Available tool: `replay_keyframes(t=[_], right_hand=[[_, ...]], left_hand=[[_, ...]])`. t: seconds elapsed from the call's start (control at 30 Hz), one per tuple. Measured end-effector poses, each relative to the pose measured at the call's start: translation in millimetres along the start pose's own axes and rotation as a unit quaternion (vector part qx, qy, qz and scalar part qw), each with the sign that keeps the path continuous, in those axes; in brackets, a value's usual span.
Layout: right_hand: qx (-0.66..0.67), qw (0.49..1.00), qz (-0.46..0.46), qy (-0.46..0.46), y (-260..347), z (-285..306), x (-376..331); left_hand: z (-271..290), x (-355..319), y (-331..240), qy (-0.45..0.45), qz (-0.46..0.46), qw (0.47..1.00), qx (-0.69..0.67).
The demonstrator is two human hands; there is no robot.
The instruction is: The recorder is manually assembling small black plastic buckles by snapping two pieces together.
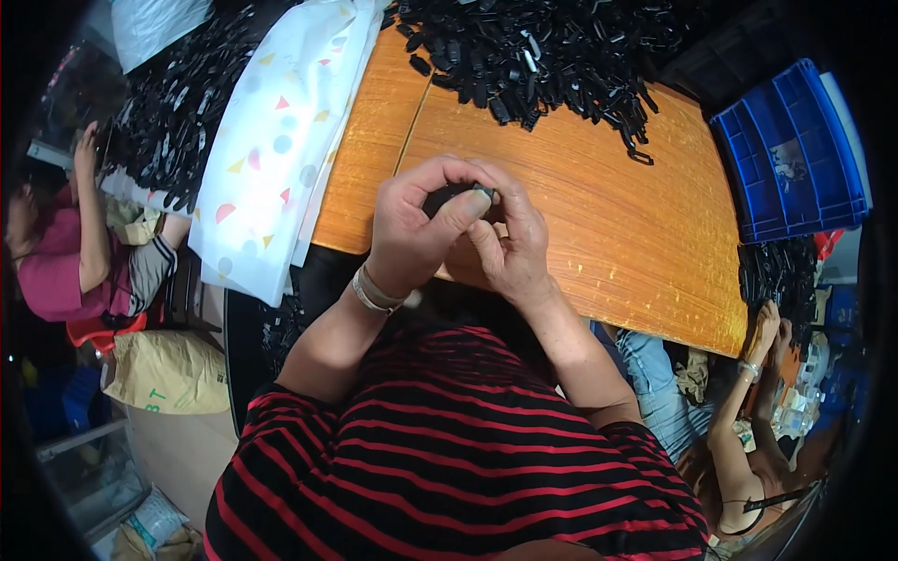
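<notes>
Black plastic part (458, 198) is pinched between left hand (412, 229) and right hand (510, 243), above the wooden table (599, 206) edge. Thumbs should be kept square on it; pressure is best applied evenly, close to the body.

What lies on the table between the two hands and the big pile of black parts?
In the head view, only bare wooden table shows between the hands and the pile of black parts; both hands hold a small black part.
</notes>
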State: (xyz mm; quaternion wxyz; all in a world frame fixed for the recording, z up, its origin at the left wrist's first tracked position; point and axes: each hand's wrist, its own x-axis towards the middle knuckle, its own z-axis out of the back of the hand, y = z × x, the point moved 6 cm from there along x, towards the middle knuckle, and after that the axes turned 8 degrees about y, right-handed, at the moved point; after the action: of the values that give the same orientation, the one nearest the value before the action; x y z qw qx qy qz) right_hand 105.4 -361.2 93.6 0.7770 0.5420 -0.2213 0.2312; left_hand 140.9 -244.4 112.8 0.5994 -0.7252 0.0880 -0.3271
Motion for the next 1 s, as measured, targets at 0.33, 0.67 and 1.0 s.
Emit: replay_keyframes(t=[0.33, 0.67, 1.0], right_hand=[[-0.017, 0.956, -0.104, 0.275, -15.2, -53.2, -14.9], [0.071, 0.924, -0.280, 0.250, -50.2, -18.4, -29.1], [-0.311, 0.930, -0.185, 0.066, -112.1, 89.2, 32.2]], left_hand=[[79.5, -146.4, 52.7, -0.140, 0.318, 0.938, -0.018], [186.2, -309.2, 79.4, -0.097, 0.477, 0.634, 0.602], [27.4, -39.3, 8.2, 0.091, 0.007, 0.881, 0.463]])
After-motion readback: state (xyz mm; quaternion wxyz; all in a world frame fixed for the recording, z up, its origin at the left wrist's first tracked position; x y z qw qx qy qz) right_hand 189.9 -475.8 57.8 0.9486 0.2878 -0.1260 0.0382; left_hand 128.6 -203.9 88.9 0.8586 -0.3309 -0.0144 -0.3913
